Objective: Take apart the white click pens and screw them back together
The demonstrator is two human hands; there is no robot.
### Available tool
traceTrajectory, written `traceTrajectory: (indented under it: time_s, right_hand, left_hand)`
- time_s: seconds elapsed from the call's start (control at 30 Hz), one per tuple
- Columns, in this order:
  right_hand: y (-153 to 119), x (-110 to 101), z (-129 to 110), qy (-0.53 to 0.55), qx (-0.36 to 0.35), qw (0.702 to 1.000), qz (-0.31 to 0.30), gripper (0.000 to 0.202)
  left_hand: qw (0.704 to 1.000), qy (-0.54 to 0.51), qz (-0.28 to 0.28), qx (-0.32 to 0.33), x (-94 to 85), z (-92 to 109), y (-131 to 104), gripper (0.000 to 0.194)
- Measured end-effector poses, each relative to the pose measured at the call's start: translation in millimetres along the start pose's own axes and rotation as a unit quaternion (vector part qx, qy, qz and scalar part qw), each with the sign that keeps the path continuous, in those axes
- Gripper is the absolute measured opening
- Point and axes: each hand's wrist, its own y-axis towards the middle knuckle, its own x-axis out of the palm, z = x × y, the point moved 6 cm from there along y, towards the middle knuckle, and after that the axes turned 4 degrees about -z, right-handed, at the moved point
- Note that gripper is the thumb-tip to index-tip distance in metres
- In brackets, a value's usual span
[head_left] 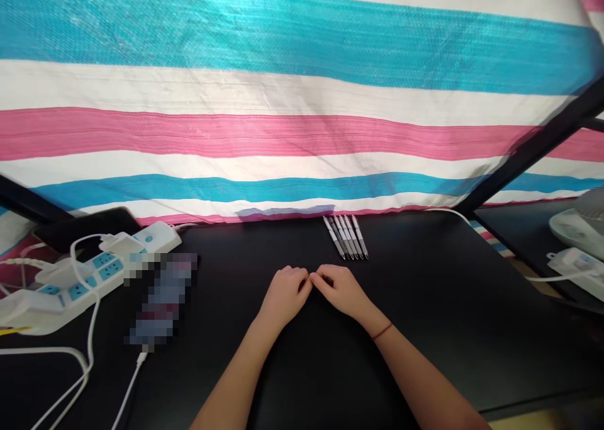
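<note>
My left hand (285, 293) rests on the black table (302, 367) with its fingers curled in. Beside it lies my right hand (343, 293), also loosely closed, a thin reddish cord around the wrist. The thumbs meet or almost meet in the middle. Nothing shows in either hand, though the palms face down. Just beyond the right hand, several white-and-grey pens (346, 237) lie side by side in a slanted row, their dark tips toward me. Neither hand touches them.
On the left, a white power strip (111, 271) carries plugs and looping white cables (94, 329). A phone (163, 301), its screen pixelated, lies near it on a charging cable (126, 392). A striped sheet (302, 134) hangs behind. Another power strip (578, 269) sits at right.
</note>
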Motion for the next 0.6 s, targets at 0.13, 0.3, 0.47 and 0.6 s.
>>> traceTrajectory:
  time_s: [0.13,0.3,0.47,0.6]
  right_hand:
    - [-0.1,1.0,0.5,-0.001,0.001,1.000,0.001,0.030]
    - [-0.8,3.4,4.7,-0.012,0.034,0.999,-0.006,0.032]
    - [-0.4,5.0,3.9,-0.025,0.029,0.999,-0.005,0.030]
    - [0.7,4.7,3.2,-0.032,0.022,0.999,0.001,0.030]
  left_hand:
    - [1.000,0.001,-0.003,-0.010,-1.1,0.1,-0.8,0.030]
    - [0.995,0.018,-0.052,-0.079,-0.3,-4.3,-4.7,0.031]
    - [0.993,0.027,-0.064,-0.094,-2.7,-2.9,-5.6,0.030]
    - [0.993,0.016,-0.062,-0.094,-3.7,-1.8,-4.5,0.029]
